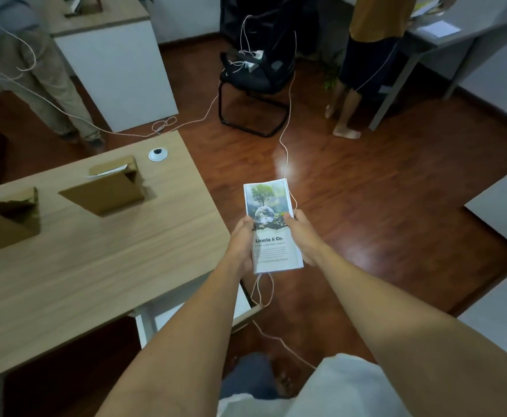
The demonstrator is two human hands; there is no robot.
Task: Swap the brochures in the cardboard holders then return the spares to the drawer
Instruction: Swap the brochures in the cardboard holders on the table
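A stack of brochures [271,227] with a tree-and-globe cover reading "Liceria & Co." is held over the floor, just right of the desk corner. My left hand [241,239] grips its left edge and my right hand [302,236] grips its right edge. Two cardboard holders stand on the wooden desk [96,266]: the nearer-right holder [111,188] shows white paper in its top slot, and the left holder [5,218] is partly cut off by the frame edge. No drawer is clearly visible.
A black chair [252,73] stands ahead on the wooden floor, with thin white cables [288,115] trailing across it. One person stands at the far left [29,73], another at the upper right [366,55] beside a grey table. A white cabinet [117,76] sits behind the desk.
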